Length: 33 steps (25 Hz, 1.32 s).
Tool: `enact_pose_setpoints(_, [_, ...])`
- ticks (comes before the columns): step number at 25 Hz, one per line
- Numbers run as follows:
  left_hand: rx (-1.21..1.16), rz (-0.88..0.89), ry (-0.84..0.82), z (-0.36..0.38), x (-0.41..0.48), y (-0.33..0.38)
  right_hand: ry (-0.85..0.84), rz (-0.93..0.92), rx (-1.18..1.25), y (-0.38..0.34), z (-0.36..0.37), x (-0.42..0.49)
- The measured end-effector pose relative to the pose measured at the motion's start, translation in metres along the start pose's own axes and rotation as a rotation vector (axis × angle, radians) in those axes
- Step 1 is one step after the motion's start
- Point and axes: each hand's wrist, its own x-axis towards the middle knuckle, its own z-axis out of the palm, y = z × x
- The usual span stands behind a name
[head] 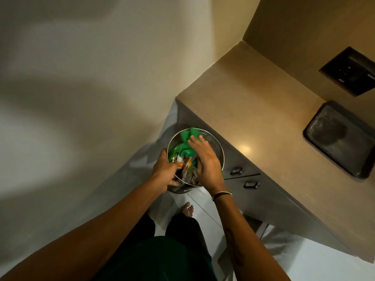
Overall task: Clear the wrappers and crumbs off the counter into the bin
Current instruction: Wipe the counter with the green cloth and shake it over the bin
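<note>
A round shiny metal bin point(220, 154) stands on the floor beside the counter point(263, 110). Inside it lie several wrappers point(188, 171), orange, white and brown. My left hand point(164, 173) is closed over the bin's near-left rim. My right hand point(205, 161) hovers palm down over the bin's mouth, its fingers spread on a green cloth point(186, 142) that hangs into the bin. Whether the right hand grips the cloth or only presses on it is unclear. No wrappers or crumbs show on the visible counter top.
A dark rectangular tray point(341, 138) sits at the counter's right end, below a black wall socket panel point(353, 72). Two drawer handles point(236, 170) face the bin. A plain wall stands to the left. My bare foot point(187, 208) is just behind the bin.
</note>
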Motion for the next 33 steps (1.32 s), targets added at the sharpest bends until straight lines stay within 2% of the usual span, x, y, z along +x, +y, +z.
enact_pose_setpoints(2, [-0.018,-0.005,0.012,-0.014,-0.001,-0.011,-0.03,-0.079,-0.073,-0.001,0.017,-0.009])
enact_pose_setpoints(5, [-0.081,-0.019,0.004,-0.039,0.0,-0.03,-0.031,-0.065,-0.127,-0.009,0.036,-0.032])
enact_pose_setpoints(11, [-0.05,-0.08,-0.025,-0.073,0.028,-0.092,-0.158,0.158,-0.107,0.012,0.1,-0.072])
enact_pose_setpoints(15, [-0.032,-0.174,0.01,-0.079,0.104,-0.17,-0.247,0.183,-0.16,0.067,0.189,-0.085])
enact_pose_setpoints(18, [-0.062,-0.221,0.022,-0.064,0.19,-0.229,-0.231,0.235,-0.217,0.132,0.272,-0.081])
enact_pose_setpoints(22, [-0.081,-0.216,-0.041,-0.034,0.312,-0.296,-0.218,0.325,-0.197,0.228,0.36,-0.066])
enact_pose_setpoints(28, [-0.107,-0.155,-0.16,-0.011,0.449,-0.327,-0.258,0.246,-0.241,0.333,0.424,-0.012])
enact_pose_setpoints(33, [-0.033,-0.134,-0.177,-0.008,0.48,-0.318,-0.269,0.235,-0.23,0.344,0.427,0.007])
